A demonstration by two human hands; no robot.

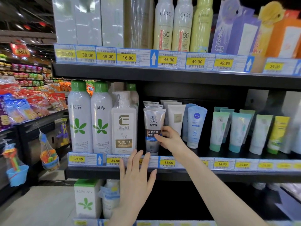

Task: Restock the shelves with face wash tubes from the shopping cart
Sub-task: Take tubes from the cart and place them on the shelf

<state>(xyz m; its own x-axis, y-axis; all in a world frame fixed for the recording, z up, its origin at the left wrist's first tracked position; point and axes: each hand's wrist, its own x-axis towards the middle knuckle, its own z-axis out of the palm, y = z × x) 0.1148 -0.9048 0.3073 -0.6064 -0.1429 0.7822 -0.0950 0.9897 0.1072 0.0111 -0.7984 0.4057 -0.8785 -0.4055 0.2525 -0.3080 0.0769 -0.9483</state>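
A grey face wash tube marked MEN (153, 121) stands cap-down at the front of the middle shelf (179, 174), with more grey tubes behind it. My right hand (169, 138) grips this tube, thumb on its front and fingers curled round its right side. My left hand (136, 178) hovers in front of the shelf edge below the tube, fingers spread and straight, holding nothing. A white tube (176, 119) and a blue Nivea tube (195, 126) stand just to the right. The shopping cart is out of view.
Tall white bottles with green caps (79, 118) and a Vitamin E bottle (123, 126) stand left of the tubes. Green and yellow tubes (236, 131) fill the shelf's right side. Sunscreen cans (163, 25) sit above. A snack display (24, 101) lies left of the aisle.
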